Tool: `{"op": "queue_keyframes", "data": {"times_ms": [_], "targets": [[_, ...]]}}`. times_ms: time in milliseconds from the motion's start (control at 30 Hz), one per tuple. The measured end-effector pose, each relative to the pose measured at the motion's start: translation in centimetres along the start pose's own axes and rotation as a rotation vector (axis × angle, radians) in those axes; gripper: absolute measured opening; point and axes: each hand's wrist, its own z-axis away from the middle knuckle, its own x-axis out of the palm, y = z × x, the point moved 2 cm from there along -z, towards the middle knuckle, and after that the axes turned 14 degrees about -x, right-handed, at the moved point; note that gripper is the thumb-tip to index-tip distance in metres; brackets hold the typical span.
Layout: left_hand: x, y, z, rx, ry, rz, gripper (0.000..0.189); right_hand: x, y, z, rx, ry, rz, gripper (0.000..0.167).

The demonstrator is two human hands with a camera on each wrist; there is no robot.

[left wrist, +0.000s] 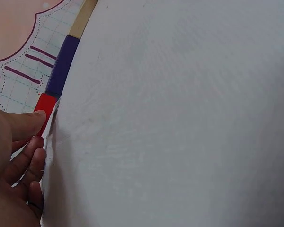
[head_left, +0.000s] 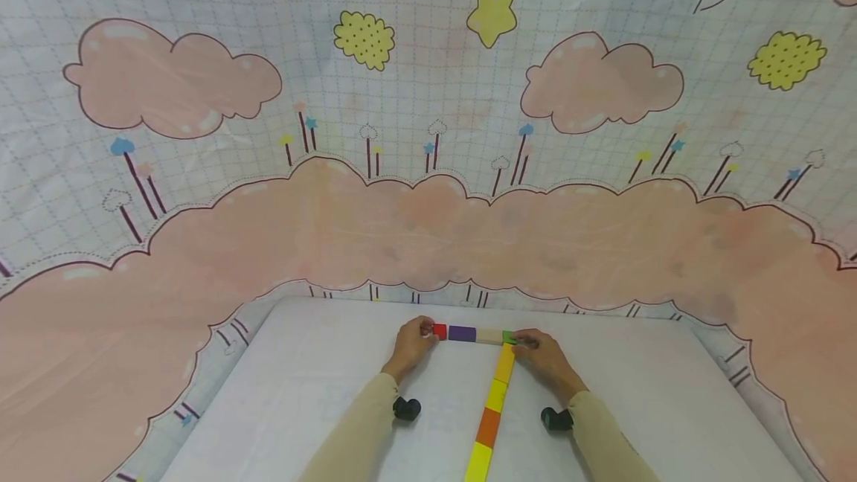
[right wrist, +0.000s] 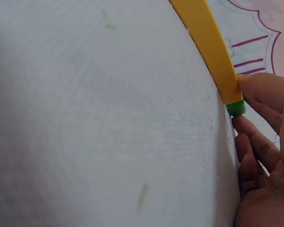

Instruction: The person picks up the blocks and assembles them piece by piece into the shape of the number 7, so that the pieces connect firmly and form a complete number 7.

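My left hand (head_left: pixel 410 346) pinches a small red block (head_left: pixel 440 331) at the left end of a row of blocks. In the left wrist view its thumb lies on the red block (left wrist: pixel 43 109). Beside the red one come a purple block (head_left: pixel 462 333) and a plain wooden block (head_left: pixel 489 335). My right hand (head_left: pixel 545 357) is at the row's right end, its fingertips at a green block (head_left: pixel 508 336). Close up in the right wrist view, the thumb touches a yellow block (right wrist: pixel 209 52) and the index finger meets the green block (right wrist: pixel 236 108), partly hidden.
From the green block a line of blocks runs toward me, including a yellow block (head_left: pixel 496 396) and an orange block (head_left: pixel 488 428). They lie on a white table (head_left: pixel 301 378). A cloud-patterned cloth (head_left: pixel 402 236) stands behind the table.
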Motion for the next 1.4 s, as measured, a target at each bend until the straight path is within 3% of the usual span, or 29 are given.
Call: {"op": "queue_keyframes", "data": {"times_ms": [567,1067,1400], "targets": [[0.22,0.55,0.26,0.010,0.045,-0.119,0.026,0.10,-0.07,0.03,0.031,0.002,-0.004,0.027],[-0.09,0.79,0.57,-0.006,0.006,-0.073,0.030,0.08,0.21,-0.05,0.016,-0.009,-0.001,0.028],[-0.66,0.08,0.75,0.018,-0.020,-0.044,0.027,-0.11,0.12,-0.25,-0.030,0.008,-0.008,0.031]]}}
